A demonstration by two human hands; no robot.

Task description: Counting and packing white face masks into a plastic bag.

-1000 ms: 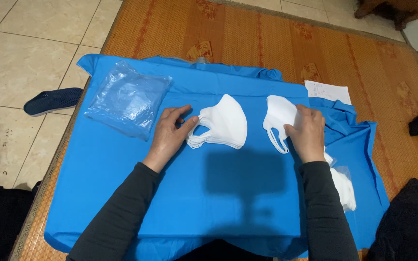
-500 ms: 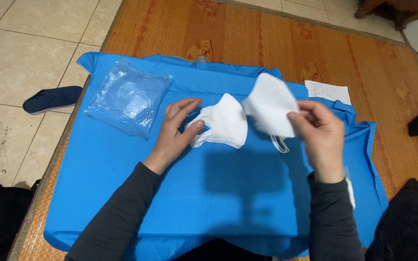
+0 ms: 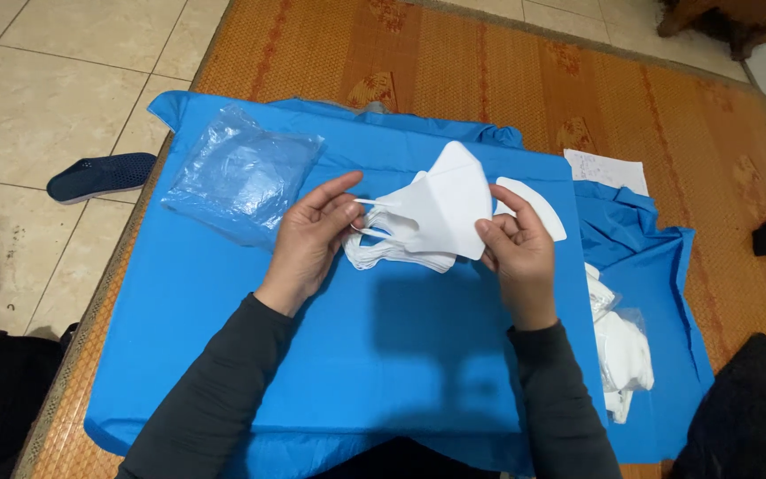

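Note:
A white folded face mask (image 3: 445, 206) is held up between both hands over a blue cloth (image 3: 330, 355). My right hand (image 3: 516, 253) pinches its right edge. My left hand (image 3: 312, 239) has the mask's ear loop between thumb and fingers. Under the held mask a small stack of white masks (image 3: 392, 257) lies on the cloth, touching my left fingers. Another white mask (image 3: 538, 206) lies flat just beyond my right hand.
A crumpled clear plastic bag (image 3: 241, 173) lies at the cloth's far left. More white masks in plastic (image 3: 622, 350) sit at the right, a white paper sheet (image 3: 609, 168) beyond them. The cloth rests on a woven orange mat (image 3: 454, 62); a dark slipper (image 3: 99, 176) lies on the tiled floor.
My right hand lifted a mask off the right-hand pile and carried it left above the stack. My left hand left the stack and took its ear loop.

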